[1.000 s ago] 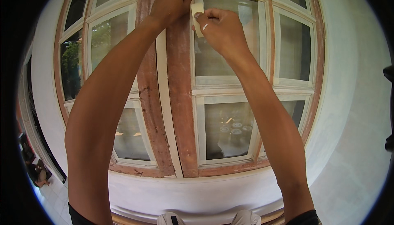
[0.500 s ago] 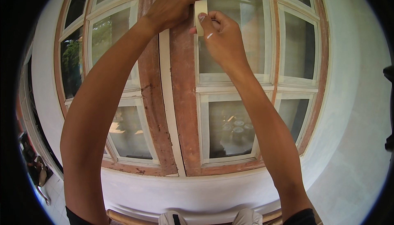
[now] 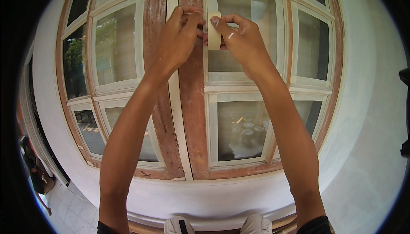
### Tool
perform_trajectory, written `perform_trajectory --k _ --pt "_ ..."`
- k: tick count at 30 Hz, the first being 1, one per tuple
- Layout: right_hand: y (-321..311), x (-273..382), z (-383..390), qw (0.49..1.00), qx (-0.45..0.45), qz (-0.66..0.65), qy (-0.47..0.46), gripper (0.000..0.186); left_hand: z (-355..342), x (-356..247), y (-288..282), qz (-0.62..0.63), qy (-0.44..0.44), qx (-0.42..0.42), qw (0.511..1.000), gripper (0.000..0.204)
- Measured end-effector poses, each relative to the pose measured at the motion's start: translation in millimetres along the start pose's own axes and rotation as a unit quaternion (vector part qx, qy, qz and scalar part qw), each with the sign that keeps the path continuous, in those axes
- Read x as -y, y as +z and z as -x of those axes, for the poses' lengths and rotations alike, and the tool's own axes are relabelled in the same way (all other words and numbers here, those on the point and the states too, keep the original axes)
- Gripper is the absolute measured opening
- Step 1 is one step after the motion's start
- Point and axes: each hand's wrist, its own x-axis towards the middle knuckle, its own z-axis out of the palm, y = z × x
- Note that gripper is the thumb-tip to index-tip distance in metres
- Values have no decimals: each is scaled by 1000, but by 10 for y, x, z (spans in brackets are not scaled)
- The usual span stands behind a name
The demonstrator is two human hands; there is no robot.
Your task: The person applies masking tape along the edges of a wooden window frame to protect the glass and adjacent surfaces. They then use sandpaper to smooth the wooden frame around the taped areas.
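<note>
My right hand [image 3: 245, 42] grips a roll of pale masking tape [image 3: 214, 31] against the left edge of a glass pane [image 3: 241, 59] in the right-hand window sash. White paint marks that hand. My left hand [image 3: 181, 37] is just left of the roll, fingers bent and apart, fingertips touching the pane's white surround, where a tape strip appears to run; its exact contact is partly hidden. The window's wooden stile [image 3: 192, 80] is reddish, bare-looking wood, and pale tape borders several panes.
A white wall [image 3: 358, 106] surrounds the window. A wooden rail or slat [image 3: 284, 221] and my light-trousered legs [image 3: 175, 225] show at the bottom. At far left, beside a dark doorway, a person [image 3: 40, 178] is low near a tiled floor [image 3: 72, 208].
My left hand has come down and slightly right from the pane's top corner. My right hand, still on the roll, has moved slightly down and right in the view.
</note>
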Motion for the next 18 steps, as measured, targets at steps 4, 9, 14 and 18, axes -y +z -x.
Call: perform_trajectory --k 4,9,14,18 --pt "-90 55 -94 1000 -13 -5 9 46 410 -96 110 -60 -6 22 998 44" --pt "-327 135 -604 931 -17 332 -152 46 419 -189 159 -55 -11 53 997 42" --pt "-330 -27 -1200 732 -30 613 -297 66 406 -135 252 -23 9 60 998 50" --pt "-359 -135 -1326 708 -5 636 -306 71 428 -67 282 -6 16 80 997 51"
